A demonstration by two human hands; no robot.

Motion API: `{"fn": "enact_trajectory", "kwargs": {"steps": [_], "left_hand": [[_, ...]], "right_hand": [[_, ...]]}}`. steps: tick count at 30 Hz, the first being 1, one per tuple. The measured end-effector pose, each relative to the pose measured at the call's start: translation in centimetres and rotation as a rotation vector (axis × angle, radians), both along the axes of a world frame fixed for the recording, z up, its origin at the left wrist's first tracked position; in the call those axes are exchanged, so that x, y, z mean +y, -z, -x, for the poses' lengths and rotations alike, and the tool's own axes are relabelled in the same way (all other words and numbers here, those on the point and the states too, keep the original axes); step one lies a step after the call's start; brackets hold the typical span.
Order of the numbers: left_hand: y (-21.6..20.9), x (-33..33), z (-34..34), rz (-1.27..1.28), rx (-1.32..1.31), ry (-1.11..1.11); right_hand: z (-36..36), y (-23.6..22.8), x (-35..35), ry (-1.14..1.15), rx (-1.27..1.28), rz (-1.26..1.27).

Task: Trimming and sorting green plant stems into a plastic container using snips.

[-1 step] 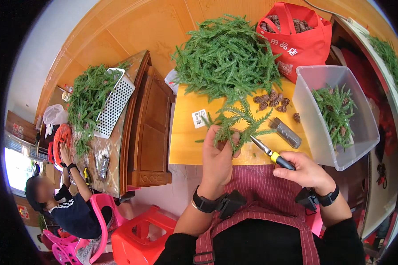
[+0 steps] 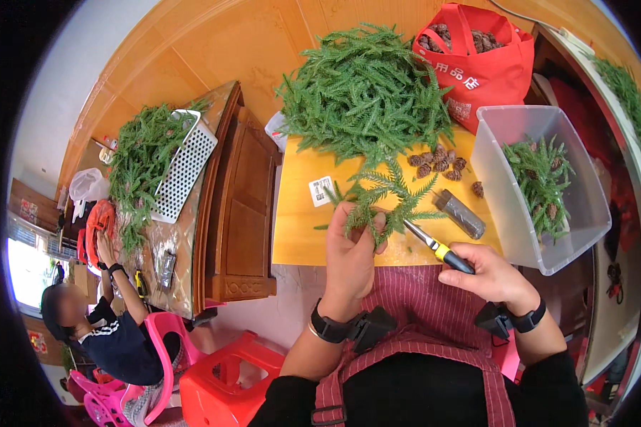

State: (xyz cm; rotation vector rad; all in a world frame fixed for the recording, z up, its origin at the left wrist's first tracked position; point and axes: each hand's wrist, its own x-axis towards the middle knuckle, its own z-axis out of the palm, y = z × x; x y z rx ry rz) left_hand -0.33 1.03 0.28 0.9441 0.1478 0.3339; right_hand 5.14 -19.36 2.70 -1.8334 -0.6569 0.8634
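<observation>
My left hand grips the stem end of a green fern-like sprig over the front of a yellow board. My right hand holds a tool with a yellow-and-black handle, its metal tip touching the sprig just right of my left fingers. A big heap of the same green sprigs lies at the board's far side. Several small brown cones lie between heap and hands.
A clear plastic bin with sprigs and cones stands at the right, a grey cylinder beside it. A red bag of cones stands behind. At the left, a seated person works at a table with greenery and a white basket. A red stool is below.
</observation>
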Motion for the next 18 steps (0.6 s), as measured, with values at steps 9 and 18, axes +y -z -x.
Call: {"fn": "enact_trajectory", "kwargs": {"steps": [9,18], "left_hand": [[0.4,-0.8,-0.4,-0.036,-0.004,-0.183],[-0.2,-0.9,-0.5,-0.002,0.047,-0.186]], "right_hand": [[0.1,0.1,0.5,-0.003,-0.046,0.020],[0.1,0.5,0.5,0.001,0.145,-0.117]]}}
